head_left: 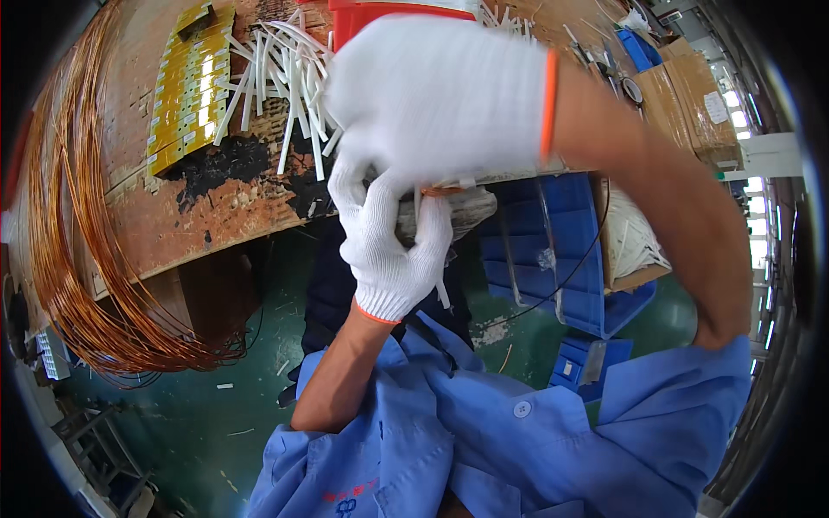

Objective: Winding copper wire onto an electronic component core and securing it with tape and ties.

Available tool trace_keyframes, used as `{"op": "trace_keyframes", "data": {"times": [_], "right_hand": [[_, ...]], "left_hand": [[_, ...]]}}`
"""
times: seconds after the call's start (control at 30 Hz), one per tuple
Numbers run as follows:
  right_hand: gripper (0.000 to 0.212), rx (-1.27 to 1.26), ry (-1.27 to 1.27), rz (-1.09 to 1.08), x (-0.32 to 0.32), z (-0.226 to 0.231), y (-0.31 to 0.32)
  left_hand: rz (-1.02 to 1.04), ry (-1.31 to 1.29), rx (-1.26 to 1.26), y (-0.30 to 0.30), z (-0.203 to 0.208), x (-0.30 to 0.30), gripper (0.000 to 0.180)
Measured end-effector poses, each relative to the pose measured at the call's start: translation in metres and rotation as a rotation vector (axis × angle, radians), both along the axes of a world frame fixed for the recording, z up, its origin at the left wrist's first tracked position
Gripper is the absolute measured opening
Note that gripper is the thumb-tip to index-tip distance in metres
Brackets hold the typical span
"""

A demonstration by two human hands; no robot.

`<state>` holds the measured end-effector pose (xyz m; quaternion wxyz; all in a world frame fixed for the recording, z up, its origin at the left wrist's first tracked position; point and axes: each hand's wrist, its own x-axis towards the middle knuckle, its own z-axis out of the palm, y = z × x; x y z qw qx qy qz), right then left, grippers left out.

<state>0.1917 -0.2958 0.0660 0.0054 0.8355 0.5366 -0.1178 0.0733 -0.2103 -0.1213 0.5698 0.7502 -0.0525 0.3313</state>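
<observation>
My left hand (389, 233), in a white knit glove with an orange cuff, is raised at the table's front edge with its fingers bent. At its thumb tip sits a short piece of copper wire (443, 191), pinched and mostly hidden. A greyish-white rounded thing (473, 211) shows just behind the thumb; its kind is unclear. Smeared by motion, my right hand (440, 99) passes over the left one in the same kind of glove, and its fingers cannot be made out. White sleeving pieces (289, 73) lie in a loose pile beside the right hand.
A large copper wire coil (82, 224) hangs over the left edge of the worn wooden table (246, 207). Yellow-taped blocks (192, 91) stand in rows there. A red bin (350, 19) is at the back. Right are a blue crate (535, 250), an open carton (635, 246) and cardboard boxes (691, 99).
</observation>
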Motion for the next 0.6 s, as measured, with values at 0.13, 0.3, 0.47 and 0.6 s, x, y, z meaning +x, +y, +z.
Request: {"op": "trace_keyframes", "data": {"times": [0.13,0.3,0.47,0.6], "right_hand": [[0.03,0.225,0.397,-0.376,0.022,-0.03,-0.063],[0.024,0.286,-0.042,-0.468,-0.109,-0.04,-0.098],[0.025,-0.083,-0.339,-0.187,-0.136,-0.011,-0.037],[0.021,-0.095,-0.13,-0.059,-0.078,0.017,0.008]], "left_hand": [[-0.033,-0.057,-0.033,0.01,0.002,0.003,0.055],[-0.148,-0.137,0.167,0.012,0.014,0.008,0.064],[-0.078,-0.144,0.133,0.007,0.009,0.013,0.073],[-0.193,0.142,-0.172,-0.013,-0.023,-0.008,0.064]]}}
